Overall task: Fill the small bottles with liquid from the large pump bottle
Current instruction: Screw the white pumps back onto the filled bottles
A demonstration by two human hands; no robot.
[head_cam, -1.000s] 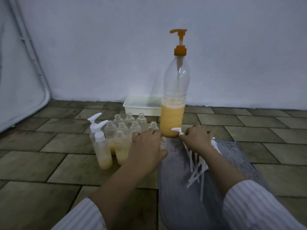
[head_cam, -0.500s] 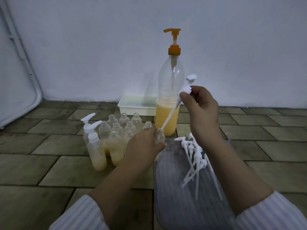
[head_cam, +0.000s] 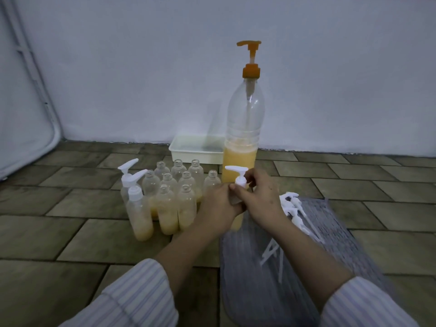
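The large clear bottle [head_cam: 243, 147] with an orange pump head stands at the back, about a third full of yellow liquid. My left hand [head_cam: 218, 206] grips a small filled bottle [head_cam: 237, 221], mostly hidden behind my fingers. My right hand [head_cam: 258, 197] pinches the collar of a white pump cap [head_cam: 238, 177] seated on that bottle's neck. To the left stands a cluster of several small bottles [head_cam: 175, 192], some with yellow liquid, most without caps. Two capped small bottles [head_cam: 136, 204] stand at the cluster's left edge.
A grey mat [head_cam: 295, 267] lies under my right forearm with several loose white pump caps [head_cam: 295, 208] and their dip tubes on it. A white tray [head_cam: 195, 149] sits against the wall behind the bottles. The floor is brown tile.
My right hand came down from mid-air with the pump cap, whose dip tube has gone into the small bottle. The cap now sits on the neck. My left hand kept its hold.
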